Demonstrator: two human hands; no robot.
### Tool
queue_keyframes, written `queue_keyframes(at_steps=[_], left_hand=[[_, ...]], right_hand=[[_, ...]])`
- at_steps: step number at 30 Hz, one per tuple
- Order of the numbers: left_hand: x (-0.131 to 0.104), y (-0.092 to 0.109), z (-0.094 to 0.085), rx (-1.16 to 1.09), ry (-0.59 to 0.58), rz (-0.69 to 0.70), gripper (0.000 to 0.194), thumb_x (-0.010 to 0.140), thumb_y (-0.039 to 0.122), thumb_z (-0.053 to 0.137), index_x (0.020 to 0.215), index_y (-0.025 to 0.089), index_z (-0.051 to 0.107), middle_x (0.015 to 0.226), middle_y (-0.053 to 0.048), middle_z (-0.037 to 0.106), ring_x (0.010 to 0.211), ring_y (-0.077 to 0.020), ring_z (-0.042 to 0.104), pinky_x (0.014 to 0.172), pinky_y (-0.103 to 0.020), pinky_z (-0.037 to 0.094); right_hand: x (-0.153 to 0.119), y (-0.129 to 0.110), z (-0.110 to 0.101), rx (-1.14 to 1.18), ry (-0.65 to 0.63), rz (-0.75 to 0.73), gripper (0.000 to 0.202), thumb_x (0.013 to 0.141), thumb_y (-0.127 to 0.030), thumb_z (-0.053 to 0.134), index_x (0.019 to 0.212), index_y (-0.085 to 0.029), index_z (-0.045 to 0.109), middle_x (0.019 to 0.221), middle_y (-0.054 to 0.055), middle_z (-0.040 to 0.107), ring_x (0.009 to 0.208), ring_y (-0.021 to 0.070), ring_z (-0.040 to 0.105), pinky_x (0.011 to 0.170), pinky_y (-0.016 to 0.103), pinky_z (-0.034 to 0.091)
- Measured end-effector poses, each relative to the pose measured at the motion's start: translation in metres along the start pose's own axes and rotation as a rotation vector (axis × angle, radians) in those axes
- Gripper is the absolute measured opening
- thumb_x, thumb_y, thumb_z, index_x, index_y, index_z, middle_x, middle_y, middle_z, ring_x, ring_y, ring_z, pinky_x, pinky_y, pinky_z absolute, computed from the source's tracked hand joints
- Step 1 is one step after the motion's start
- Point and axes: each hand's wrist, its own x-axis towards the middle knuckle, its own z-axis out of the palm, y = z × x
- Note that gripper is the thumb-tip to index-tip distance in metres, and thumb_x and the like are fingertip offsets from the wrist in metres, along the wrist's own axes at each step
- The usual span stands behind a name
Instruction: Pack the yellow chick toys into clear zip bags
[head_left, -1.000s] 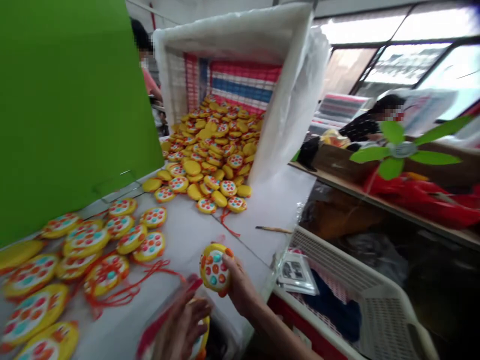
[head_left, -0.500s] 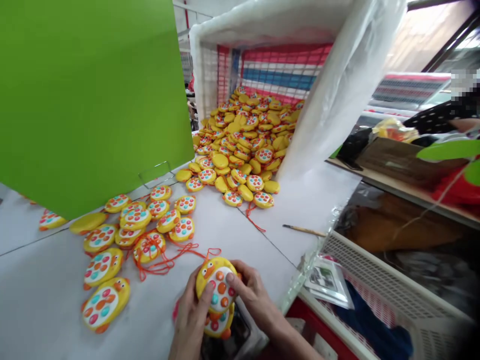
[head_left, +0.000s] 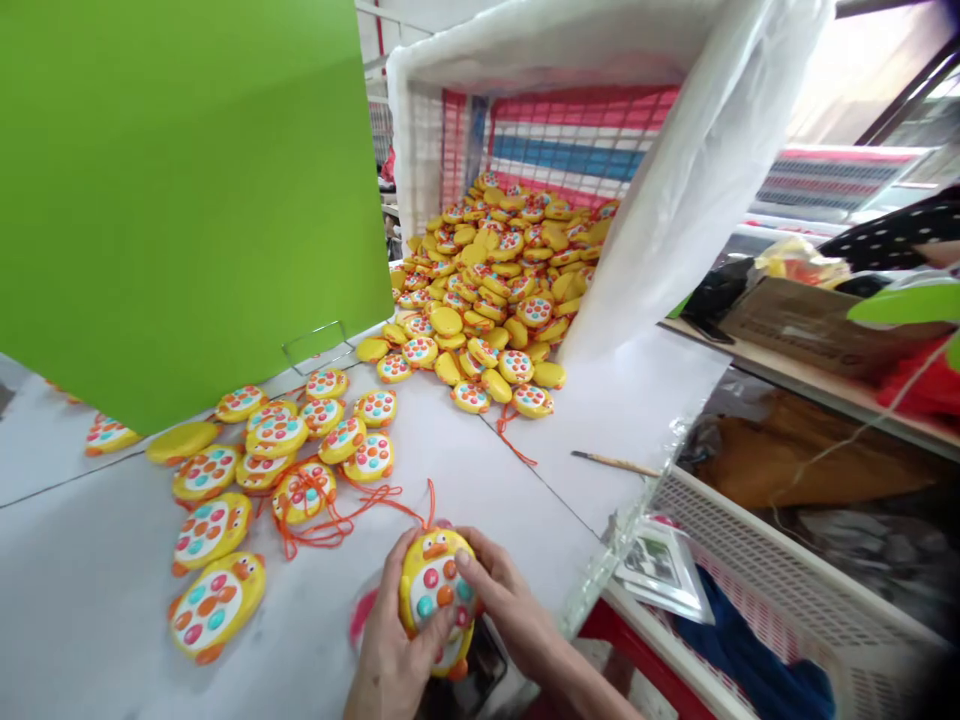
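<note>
On the left I see a big green board (head_left: 180, 190) standing on the white surface (head_left: 90, 600). Next to it lie yellow duck toys (head_left: 277, 460) with orange strings (head_left: 330, 520). Near the front edge, my left hand (head_left: 394, 655) and my right hand (head_left: 502, 600) both grip one duck toy (head_left: 436, 590), thumbs on its colored buttons. Behind it, a big pile of toys (head_left: 495, 280) spills out of a white crate (head_left: 570, 60). More to the right lie a thin stick (head_left: 611, 462) and a white basket (head_left: 750, 580).
</note>
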Motion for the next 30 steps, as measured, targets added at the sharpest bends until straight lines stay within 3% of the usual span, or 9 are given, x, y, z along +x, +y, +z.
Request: queue_keyframes(at_steps=[5, 10, 14, 20, 25, 30], left_hand=[[0.001, 0.000, -0.005, -0.152, -0.099, -0.048, 0.082, 0.064, 0.044, 0.071, 0.133, 0.019, 0.033, 0.124, -0.013, 0.059, 0.103, -0.0295, 0.061, 0.081, -0.035, 0.054], [-0.006, -0.001, -0.003, -0.024, -0.022, -0.026, 0.071, 0.064, 0.038, 0.072, 0.126, 0.021, 0.040, 0.123, -0.011, 0.058, 0.103, -0.0271, 0.061, 0.085, -0.034, 0.052], [-0.008, 0.006, -0.008, -0.111, -0.015, -0.057, 0.078, 0.059, 0.038, 0.076, 0.125, 0.019, 0.041, 0.117, -0.011, 0.061, 0.100, -0.0286, 0.062, 0.082, -0.035, 0.053], [-0.012, 0.006, -0.008, -0.380, 0.032, -0.180, 0.058, 0.075, 0.050, 0.061, 0.124, 0.022, 0.047, 0.130, -0.010, 0.055, 0.111, -0.0297, 0.057, 0.084, -0.035, 0.053], [-0.012, -0.001, -0.012, -0.229, 0.081, -0.131, 0.059, 0.072, 0.053, 0.062, 0.121, 0.020, 0.053, 0.129, -0.010, 0.056, 0.117, -0.0300, 0.052, 0.092, -0.036, 0.048], [-0.017, 0.001, -0.019, -0.165, 0.093, -0.136, 0.060, 0.077, 0.057, 0.054, 0.125, 0.021, 0.050, 0.133, -0.008, 0.053, 0.124, -0.0274, 0.046, 0.100, -0.036, 0.042]], right_hand=[[-0.006, -0.008, -0.001, 0.034, -0.091, -0.004, 0.044, 0.084, -0.046, 0.059, 0.119, -0.020, 0.056, 0.113, 0.007, 0.063, 0.103, 0.0233, 0.058, 0.092, 0.037, 0.044], [-0.013, -0.005, 0.000, -0.153, -0.039, -0.014, 0.054, 0.083, -0.050, 0.059, 0.128, -0.022, 0.050, 0.131, 0.007, 0.054, 0.119, 0.0252, 0.048, 0.098, 0.037, 0.040], [-0.013, -0.005, 0.000, -0.185, -0.071, -0.024, 0.049, 0.089, -0.049, 0.050, 0.131, -0.024, 0.049, 0.139, 0.003, 0.046, 0.129, 0.0251, 0.038, 0.101, 0.036, 0.038], [-0.013, -0.007, 0.002, -0.167, -0.077, -0.037, 0.051, 0.087, -0.051, 0.052, 0.130, -0.024, 0.050, 0.136, 0.005, 0.050, 0.127, 0.0265, 0.041, 0.100, 0.038, 0.039], [-0.012, -0.001, 0.007, -0.098, -0.071, -0.045, 0.051, 0.079, -0.047, 0.064, 0.121, -0.019, 0.055, 0.113, 0.009, 0.064, 0.103, 0.0263, 0.059, 0.086, 0.038, 0.048], [-0.010, 0.009, 0.011, 0.004, -0.100, -0.046, 0.046, 0.079, -0.043, 0.066, 0.117, -0.018, 0.056, 0.109, 0.009, 0.065, 0.101, 0.0248, 0.060, 0.084, 0.036, 0.047]])
